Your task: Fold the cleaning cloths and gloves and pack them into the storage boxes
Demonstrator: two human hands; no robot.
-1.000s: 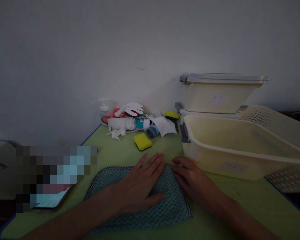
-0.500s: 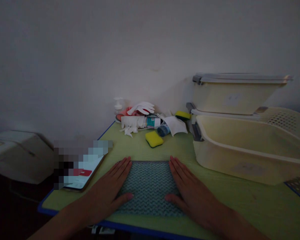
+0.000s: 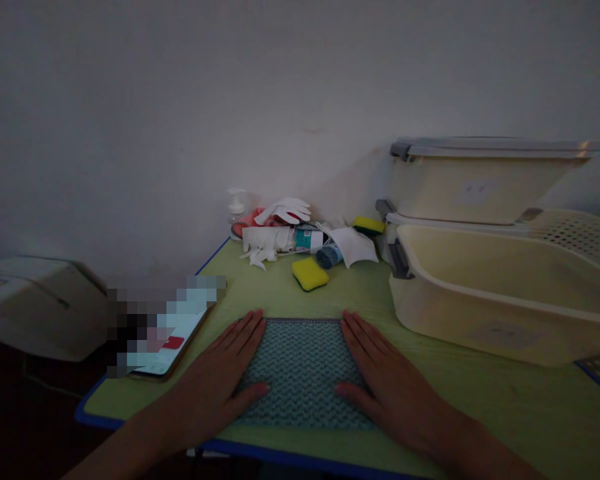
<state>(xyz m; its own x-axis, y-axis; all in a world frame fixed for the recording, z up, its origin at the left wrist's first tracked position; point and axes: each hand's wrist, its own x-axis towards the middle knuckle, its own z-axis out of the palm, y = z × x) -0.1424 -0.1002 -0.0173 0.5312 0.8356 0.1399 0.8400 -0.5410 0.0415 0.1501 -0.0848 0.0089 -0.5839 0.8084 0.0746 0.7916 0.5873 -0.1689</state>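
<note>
As I watch remotely, a pale-green, blue-edged table (image 3: pixel 480 393) bears a flat, teal, rectangular cloth (image 3: pixel 303 373), seemingly woven in this dimness; left hand (image 3: pixel 230 367) and right hand (image 3: pixel 383 373) lie over its sides, fingers straight, thumbs spread; beyond sits a yellow block-shaped sponge (image 3: pixel 310 273).

Left hand (image 3: pixel 224 373), right hand (image 3: pixel 386 373) and forearms (image 3: pixel 133 437) are bare.

You can read no words or numbers here: the pale label (image 3: pixel 475 191) on the lidded bin (image 3: pixel 430 190), upper right of the frame, and the sticker (image 3: pixel 503 333) on the open bin (image 3: pixel 440 323) below it show only faint marks. Near the centre, the teal label (image 3: pixel 305 240) on the bottle (image 3: pixel 318 242) is too small to make out, and the phone screen (image 3: pixel 186 328) at lower left is partly pixelated, its red block (image 3: pixel 173 343) illegible
</note>
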